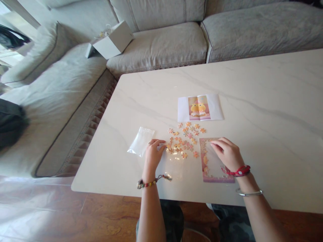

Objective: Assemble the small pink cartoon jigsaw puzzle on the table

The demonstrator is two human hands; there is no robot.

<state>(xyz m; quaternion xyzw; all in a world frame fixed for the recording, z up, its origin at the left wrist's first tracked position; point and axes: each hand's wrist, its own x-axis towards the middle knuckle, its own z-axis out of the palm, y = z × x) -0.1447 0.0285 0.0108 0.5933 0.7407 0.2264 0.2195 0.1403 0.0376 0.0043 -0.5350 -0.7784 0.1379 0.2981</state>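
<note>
Loose jigsaw puzzle pieces (186, 146) in orange, pink and yellow lie spread on the table. At their left edge rests my left hand (154, 153), its thumb and fingers curved and a little apart, with nothing visible between them. My right hand (228, 155) is over the upper right of the puzzle frame (218, 179), its fingers pinched together; whatever they may hold is too small to make out. The frame has a pinkish border, with several pieces along its inner left and bottom sides and a pale bare middle. My right hand hides its right side.
A creased picture sheet (199, 107) with a yellow cartoon figure lies beyond the pieces. Left of my left hand is a clear plastic bag (141, 141). The white marble-patterned table (264, 111) has a grey sofa (171, 43) behind it, with a white box (113, 40) on the seat.
</note>
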